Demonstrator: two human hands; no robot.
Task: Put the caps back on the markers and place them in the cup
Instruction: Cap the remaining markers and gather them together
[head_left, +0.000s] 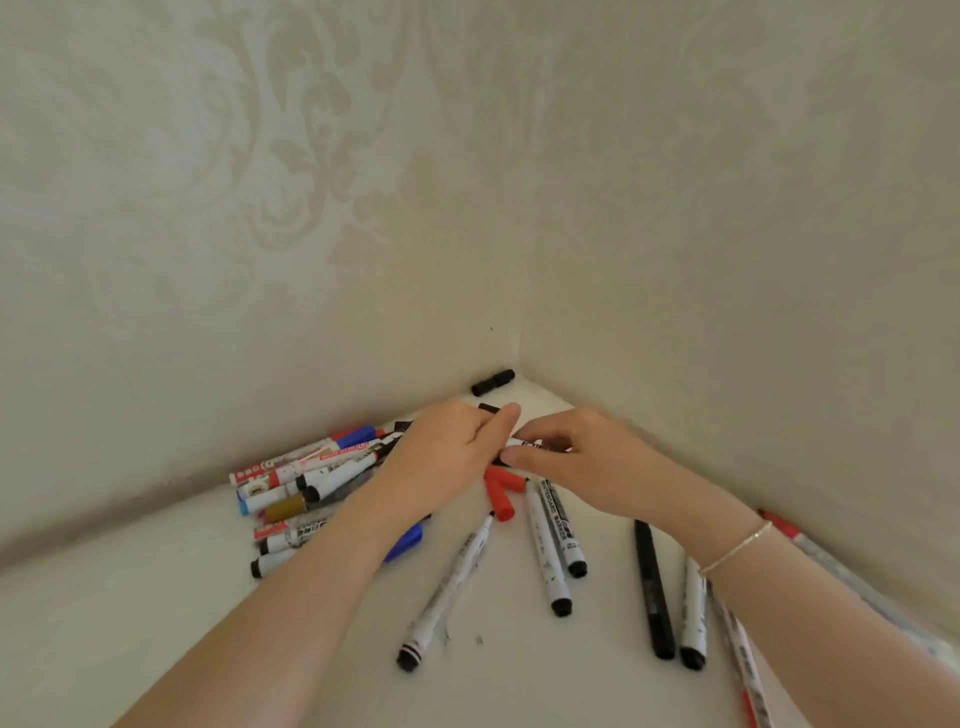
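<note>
My left hand (447, 457) and my right hand (576, 457) meet over the back of the white surface, both gripping one white marker (530, 445) between them. What my left fingers hold at its end is hidden. Two red caps (501, 493) lie just below the hands. A black cap (492, 382) lies in the far corner. A pile of markers (311, 483) lies at the left, partly under my left forearm. No cup is in view.
Several loose white and black markers (553, 551) lie spread in front, one thin marker (447, 587) pointing toward me. A blue cap (405, 540) sits under my left wrist. More markers (748, 660) lie along the right wall (727, 260). Patterned walls close the corner.
</note>
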